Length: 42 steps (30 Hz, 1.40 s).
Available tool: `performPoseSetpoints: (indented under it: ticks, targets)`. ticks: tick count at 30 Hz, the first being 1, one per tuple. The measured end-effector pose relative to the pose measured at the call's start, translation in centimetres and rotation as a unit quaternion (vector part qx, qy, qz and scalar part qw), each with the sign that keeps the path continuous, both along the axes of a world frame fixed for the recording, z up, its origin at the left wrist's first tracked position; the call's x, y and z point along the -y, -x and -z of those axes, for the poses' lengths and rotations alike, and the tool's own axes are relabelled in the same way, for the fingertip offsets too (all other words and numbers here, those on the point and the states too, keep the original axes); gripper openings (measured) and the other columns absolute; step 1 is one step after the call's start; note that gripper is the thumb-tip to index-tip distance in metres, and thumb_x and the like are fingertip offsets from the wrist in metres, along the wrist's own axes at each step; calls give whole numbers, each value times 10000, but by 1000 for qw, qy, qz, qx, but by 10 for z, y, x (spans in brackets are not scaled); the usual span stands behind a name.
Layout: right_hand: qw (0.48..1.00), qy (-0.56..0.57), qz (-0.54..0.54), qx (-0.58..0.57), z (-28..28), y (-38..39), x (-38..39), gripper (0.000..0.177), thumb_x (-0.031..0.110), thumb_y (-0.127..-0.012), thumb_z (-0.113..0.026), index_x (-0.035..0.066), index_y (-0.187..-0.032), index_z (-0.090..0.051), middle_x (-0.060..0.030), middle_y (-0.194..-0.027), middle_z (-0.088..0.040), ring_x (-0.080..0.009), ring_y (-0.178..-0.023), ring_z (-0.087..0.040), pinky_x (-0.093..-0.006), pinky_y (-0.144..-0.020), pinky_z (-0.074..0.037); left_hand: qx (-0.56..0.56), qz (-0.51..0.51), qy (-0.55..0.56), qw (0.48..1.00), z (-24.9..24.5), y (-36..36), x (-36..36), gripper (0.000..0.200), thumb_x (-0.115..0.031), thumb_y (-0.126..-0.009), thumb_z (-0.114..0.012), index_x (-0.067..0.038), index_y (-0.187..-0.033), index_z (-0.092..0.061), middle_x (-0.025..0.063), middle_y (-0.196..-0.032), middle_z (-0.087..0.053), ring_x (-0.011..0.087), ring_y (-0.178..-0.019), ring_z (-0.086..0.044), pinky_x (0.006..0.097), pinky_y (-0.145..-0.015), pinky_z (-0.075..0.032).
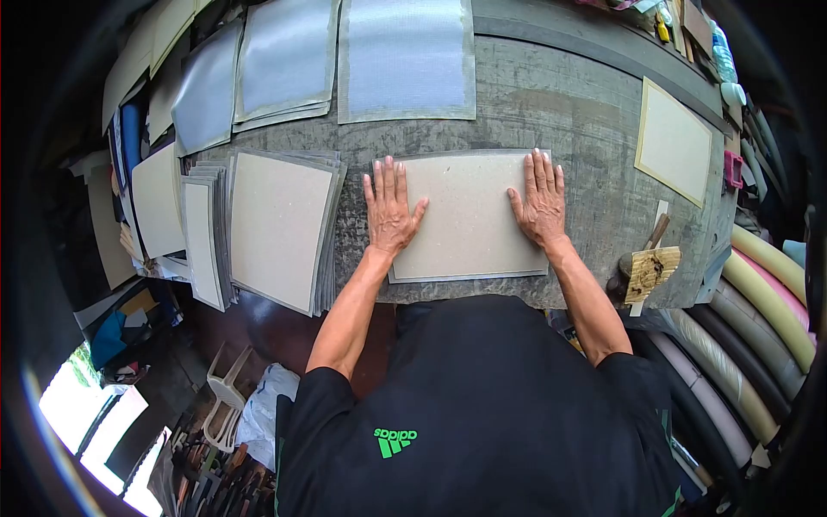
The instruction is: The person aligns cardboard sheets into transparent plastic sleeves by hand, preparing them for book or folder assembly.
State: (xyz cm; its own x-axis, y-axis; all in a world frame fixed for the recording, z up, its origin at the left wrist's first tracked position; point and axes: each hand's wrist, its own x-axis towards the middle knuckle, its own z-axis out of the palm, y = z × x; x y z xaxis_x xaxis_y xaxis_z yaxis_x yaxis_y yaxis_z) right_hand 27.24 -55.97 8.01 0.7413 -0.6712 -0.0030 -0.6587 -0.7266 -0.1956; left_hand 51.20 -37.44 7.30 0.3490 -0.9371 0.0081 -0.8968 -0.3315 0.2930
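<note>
A beige board (469, 215) with a thin grey border lies flat on the worktable in front of me. My left hand (392, 207) rests flat on the board's left edge, fingers stretched away from me and thumb apart. On the right edge, my right hand (540, 200) lies flat too, its thumb pointing inward. Neither hand grasps anything. Left of the board stands a stack of similar grey-edged boards (280, 228), beside a stack of narrower strips (201, 233).
Shiny bluish sheets (407, 60) lie along the far side of the worktable (551, 95). At right are a cream panel with a yellowish border (676, 142) and a stained piece of corrugated cardboard (652, 274). Rolls of material (762, 297) lean beside the table; a pale chair (226, 392) stands lower left.
</note>
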Motion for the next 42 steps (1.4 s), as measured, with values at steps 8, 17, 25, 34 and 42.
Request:
performPoseSetpoints:
  ticks: [8, 17, 25, 34, 42]
  targets:
    - [998, -33, -48, 23, -28, -15, 35, 613, 317, -856, -645, 72, -1377, -435, -153, -1322, -492, -294, -1278, -419, -433, -1089, -302, 90, 62, 53, 993, -18, -36, 52, 353, -123, -804, -673, -55, -1145, -612, 82, -1040, -589, 252, -1041, -545, 431, -930, -399]
    - [994, -110, -16, -4, -57, -6, 41, 126, 124, -879, -582, 57, -984, -603, -106, -1002, -558, -283, -1030, -519, -399, -887, -418, 27, 112, 65, 991, -44, -46, 49, 110, -116, -833, -642, -79, -929, -604, 97, -892, -587, 268, -936, -563, 402, -871, -406]
    - [976, 15, -98, 193, -255, 41, -16, 59, 71, -903, -563, 55, -948, -596, -102, -791, -658, -264, -736, -631, -408, -674, -486, -54, 149, 181, 971, -257, -20, -22, 89, -126, -887, -611, -39, -907, -612, 100, -795, -636, 269, -750, -622, 362, -647, -496]
    - [990, -7, -99, 105, -61, 96, -138, 292, 54, -844, -585, 7, -1132, -594, -140, -1249, -573, -293, -1219, -509, -423, -1032, -397, -25, 158, 88, 983, -58, 59, -125, 198, -115, -817, -647, -23, -992, -639, 152, -1126, -591, 321, -1156, -529, 456, -1009, -400]
    - [954, -98, -279, 53, -21, -10, -196, 717, 433, -922, -493, -14, -1444, -289, -159, -1525, -263, -287, -1438, -185, -429, -1179, -120, -43, 70, -21, 996, -24, 87, -129, 742, -340, -897, -557, 47, -1447, -243, 218, -1545, -146, 360, -1446, -94, 480, -1173, -71]
